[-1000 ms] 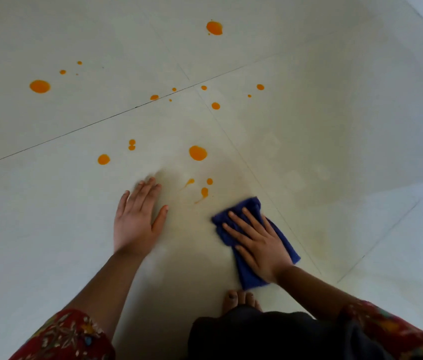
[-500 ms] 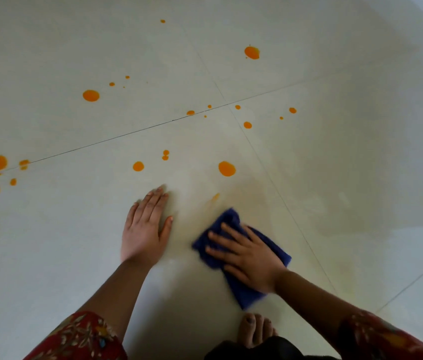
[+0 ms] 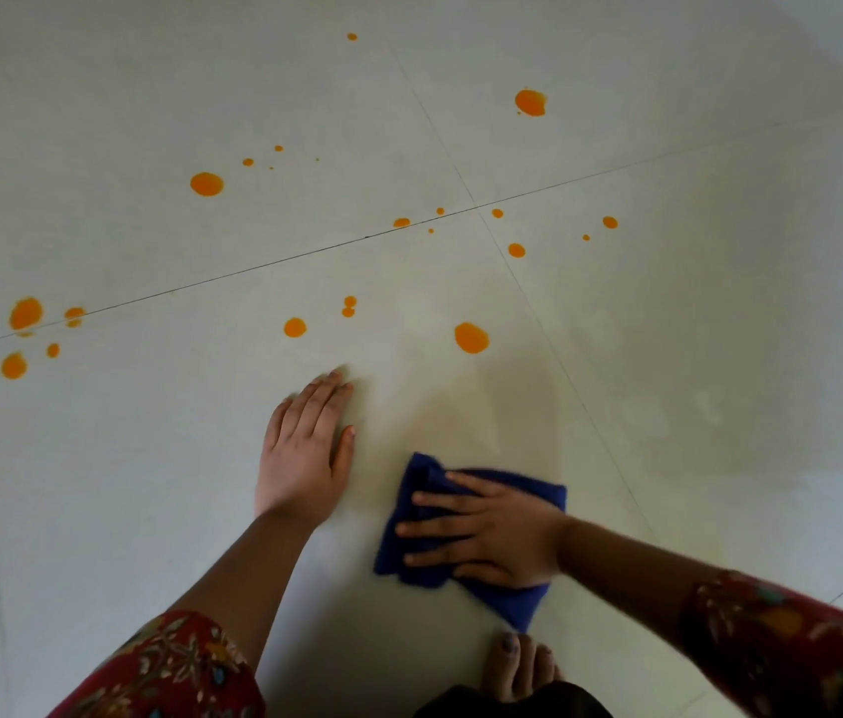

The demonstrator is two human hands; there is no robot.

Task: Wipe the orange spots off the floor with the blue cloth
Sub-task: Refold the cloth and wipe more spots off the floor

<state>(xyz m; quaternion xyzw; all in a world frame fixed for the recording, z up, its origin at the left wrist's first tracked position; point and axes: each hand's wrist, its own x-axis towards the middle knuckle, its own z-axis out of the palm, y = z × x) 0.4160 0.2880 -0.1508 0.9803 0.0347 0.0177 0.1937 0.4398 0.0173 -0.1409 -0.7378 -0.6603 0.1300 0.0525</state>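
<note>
Blue cloth [image 3: 523, 492] lay pressed flat under the straight, spread fingers [image 3: 434, 528] of the right hand [image 3: 497, 533], nearer the person than the large orange spot [image 3: 471, 337]. It was judged soft, light and prone to bunching, so broad palm pressure suited it. The left hand [image 3: 305, 453] lay flat, fingers straight, below-left of that spot.

Glossy pale cream tiled floor [image 3: 719, 303] crossed by thin dark grout lines, spattered with bright orange round spots [image 3: 471, 337]; folded deep blue cloth [image 3: 523, 595]; dark red sleeves [image 3: 170, 665] patterned with tan and teal flowers

Blue cloth [image 3: 422, 479] nearer the foot [image 3: 517, 665]
</note>
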